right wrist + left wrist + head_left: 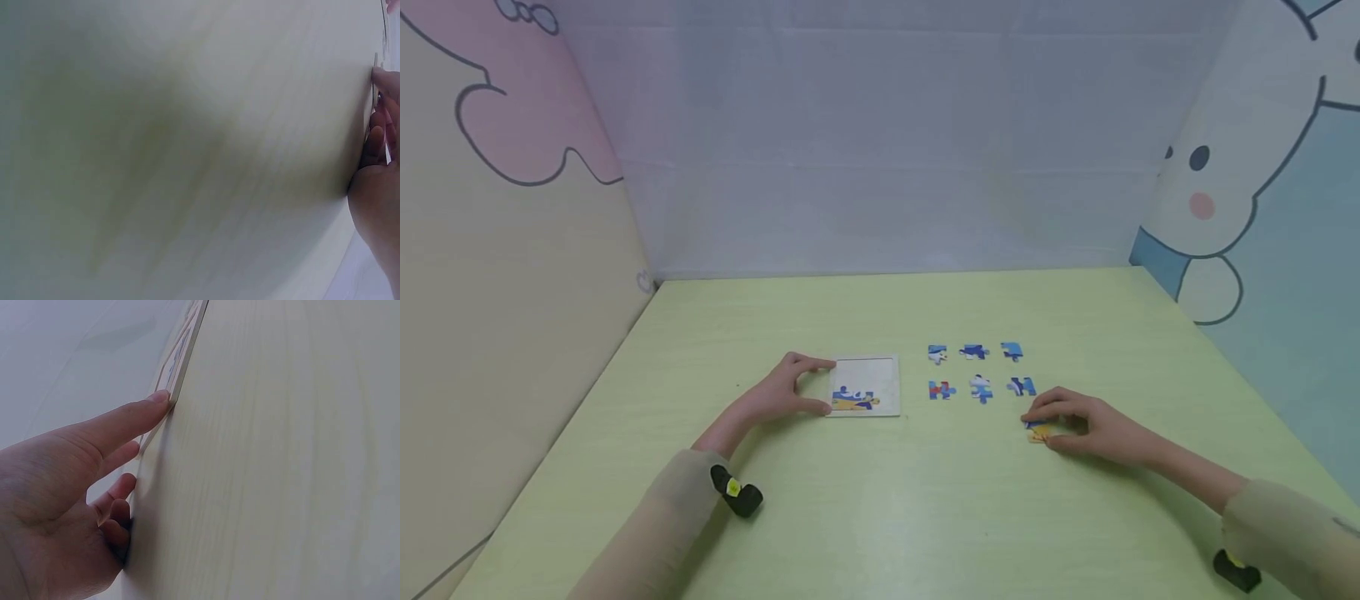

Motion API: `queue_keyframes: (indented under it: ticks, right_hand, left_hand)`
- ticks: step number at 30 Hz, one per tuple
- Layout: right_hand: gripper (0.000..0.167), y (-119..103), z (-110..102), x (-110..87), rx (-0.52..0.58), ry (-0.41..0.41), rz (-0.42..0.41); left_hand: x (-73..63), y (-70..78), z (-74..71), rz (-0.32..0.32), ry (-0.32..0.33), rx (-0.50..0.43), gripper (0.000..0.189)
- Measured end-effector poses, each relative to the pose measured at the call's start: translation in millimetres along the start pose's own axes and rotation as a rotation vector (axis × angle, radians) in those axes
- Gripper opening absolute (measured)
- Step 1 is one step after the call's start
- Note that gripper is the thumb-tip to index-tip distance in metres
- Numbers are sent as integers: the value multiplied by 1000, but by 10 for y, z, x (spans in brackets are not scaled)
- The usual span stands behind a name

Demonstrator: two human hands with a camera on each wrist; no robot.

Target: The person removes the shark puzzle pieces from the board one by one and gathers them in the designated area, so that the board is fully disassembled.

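Note:
A square white puzzle tray [887, 386] lies on the table, with joined blue and yellow puzzle pieces [854, 399] along its lower left. My left hand [775, 392] holds the tray at its left side, index fingertip at the upper corner and thumb at the lower one. In the left wrist view, the left thumb [134, 422] presses against the tray's edge. Right of the loose pieces, my right hand [1097, 425] holds a yellow and blue puzzle piece [1039, 433] between thumb and fingers, close to the tabletop. The fingers hide part of this piece.
Several loose puzzle pieces lie in two rows between tray and right hand, among them a red and blue piece [942, 390] and a corner-like blue piece [1012, 351]. The pale table [880, 517] meets a white backdrop [880, 150] behind, with printed panels at both sides.

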State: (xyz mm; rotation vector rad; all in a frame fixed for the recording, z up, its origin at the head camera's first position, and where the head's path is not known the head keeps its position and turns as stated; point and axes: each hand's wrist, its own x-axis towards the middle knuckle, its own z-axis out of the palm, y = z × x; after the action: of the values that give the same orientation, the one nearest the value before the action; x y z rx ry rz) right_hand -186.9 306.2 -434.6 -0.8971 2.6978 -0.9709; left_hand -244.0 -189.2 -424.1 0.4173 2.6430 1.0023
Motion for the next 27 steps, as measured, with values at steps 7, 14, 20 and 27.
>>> queue_keyframes:
  ticks: [7, 14, 20, 27]
  right_hand:
    - [32, -10, -6, -5, 25, -3, -25]
    - [32, -6, -8, -12, 49, -10, -67]
    - [32, -2, -10, -12, 71, -18, -64]
    - [32, -24, -10, -10, 66, -18, -41]
  left_hand:
    - [12, -25, 8, 0, -1, -2, 73]
    - [18, -26, 16, 6, -3, -3, 73]
    - [4, -10, 7, 4, 0, 0, 72]
    - [-8, -12, 7, 14, 3, 3, 72]
